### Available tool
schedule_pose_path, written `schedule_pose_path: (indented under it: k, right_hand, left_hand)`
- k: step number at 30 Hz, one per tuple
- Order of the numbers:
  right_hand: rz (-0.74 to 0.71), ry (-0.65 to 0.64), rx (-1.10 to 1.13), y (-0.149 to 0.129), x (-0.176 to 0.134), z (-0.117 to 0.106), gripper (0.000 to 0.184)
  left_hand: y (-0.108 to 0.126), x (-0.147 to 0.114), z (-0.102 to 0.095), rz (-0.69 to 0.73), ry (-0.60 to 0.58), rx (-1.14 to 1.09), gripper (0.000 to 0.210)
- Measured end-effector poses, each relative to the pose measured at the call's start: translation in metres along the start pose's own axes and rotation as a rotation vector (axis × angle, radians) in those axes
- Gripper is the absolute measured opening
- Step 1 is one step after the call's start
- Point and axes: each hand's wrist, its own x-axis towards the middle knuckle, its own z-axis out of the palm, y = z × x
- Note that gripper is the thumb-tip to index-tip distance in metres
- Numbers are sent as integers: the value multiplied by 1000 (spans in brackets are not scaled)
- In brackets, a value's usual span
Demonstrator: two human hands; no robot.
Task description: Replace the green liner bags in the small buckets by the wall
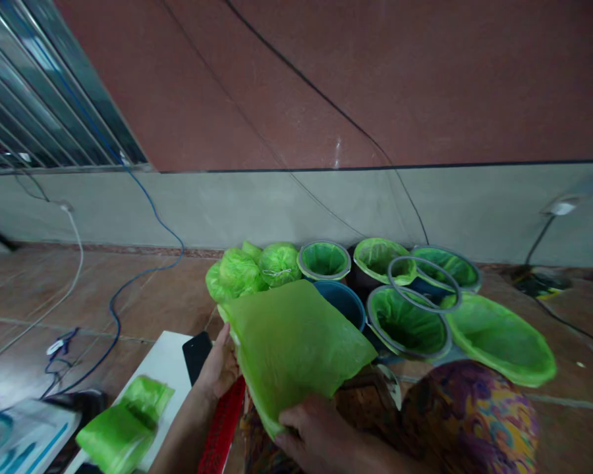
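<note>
A flat green plastic bag (301, 336) is stretched between my two hands above my lap. At its left edge my left hand (221, 365) grips the bag, with the fingers partly hidden behind it. My right hand (313, 424) pinches the bag's near lower edge between thumb and fingers. Just beyond the bag stands a blue bucket (343, 304) without a liner, partly covered by the bag. Around it are bins lined with green bags, among them one (325, 246) at the back and another (409, 345) to the right, with a loose grey ring (391, 280) resting across the rims.
Filled green bags (237, 273) sit by the wall. To the left, a white board (170, 355) carries folded green bags (123, 428) and a dark phone (196, 352). A red basket (222, 428) is beside my left arm. A blue cable (116, 306) crosses the tiled floor.
</note>
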Motion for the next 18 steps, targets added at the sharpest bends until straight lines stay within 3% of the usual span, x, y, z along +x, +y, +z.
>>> schedule_pose_path:
  k: [5,7,10,12,15,18]
  right_hand:
    - [-217,-218,133,-12,8,-13,32]
    - [-203,-149,192,-4,16,-31,36]
    - [0,211,142,24,39,-65,36]
    - [123,362,24,47,59,-84,36]
    - [310,343,-86,78,86,-91,51]
    - [418,260,-66,99,102,-71,60]
  left_hand:
    - [-22,-10,-3,-9,33,10,29]
    - [-30,-12,-5,31,61,20,31]
    - [-36,-21,-8,85,55,34,32]
    - [-35,-33,-10,105,36,64,32]
    - [-23,-51,-20,116,25,139,33]
    - [-10,-67,-36,80,43,205,35]
